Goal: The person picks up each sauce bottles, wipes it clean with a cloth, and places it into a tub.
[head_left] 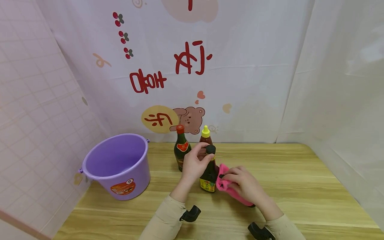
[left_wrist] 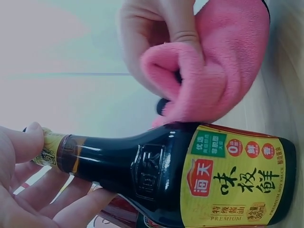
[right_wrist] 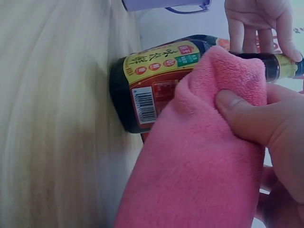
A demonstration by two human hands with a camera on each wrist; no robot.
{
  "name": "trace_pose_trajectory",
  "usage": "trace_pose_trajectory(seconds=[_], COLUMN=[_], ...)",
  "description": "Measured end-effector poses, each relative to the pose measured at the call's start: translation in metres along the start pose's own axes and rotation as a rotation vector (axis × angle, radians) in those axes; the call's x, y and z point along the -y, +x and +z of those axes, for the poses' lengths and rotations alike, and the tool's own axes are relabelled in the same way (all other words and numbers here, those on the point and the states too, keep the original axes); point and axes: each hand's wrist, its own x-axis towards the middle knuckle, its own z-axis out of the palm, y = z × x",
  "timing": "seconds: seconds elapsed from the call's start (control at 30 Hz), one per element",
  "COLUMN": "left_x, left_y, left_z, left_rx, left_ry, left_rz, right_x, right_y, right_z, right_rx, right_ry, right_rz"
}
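Observation:
A dark soy sauce bottle (head_left: 208, 176) with a yellow label stands on the table. My left hand (head_left: 192, 164) holds it by the neck just below the black cap, thumb on one side and fingers on the other. To the bottle's right, my right hand (head_left: 247, 186) pinches a folded pink fleecy cloth (right_wrist: 194, 156) with a dark edge. One folded end of the cloth touches the bottle's side, as the left wrist view shows. Small black bits show inside the cloth's fold; what they are I cannot tell.
Behind the soy sauce stand a green bottle (head_left: 181, 150) with a red cap and a brown-red bottle with a yellow nozzle cap (head_left: 205, 132). A purple bucket (head_left: 138, 176) occupies the left of the wooden table (head_left: 300, 186). A printed curtain (head_left: 246, 83) hangs behind.

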Motion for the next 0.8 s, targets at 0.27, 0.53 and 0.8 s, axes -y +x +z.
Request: trace_pose_trajectory(seconds=[0.27,0.53,0.8], left_x=[0.000,-0.002,-0.002], left_y=[0.001,0.001,-0.001], left_z=[0.003,0.004,0.007], left_rx=[-0.026,-0.035,-0.063], left_ry=[0.026,0.038,0.068], left_rz=[0.023,0.020,0.003], right_x=[-0.005,-0.006,-0.021], right_y=[-0.006,-0.003,0.009], right_z=[0.011,0.005,-0.028], right_rx=[0.186,0.257,0.127], right_ry=[-0.021,0.004,0.055], right_rz=[0.009,0.032,-0.004])
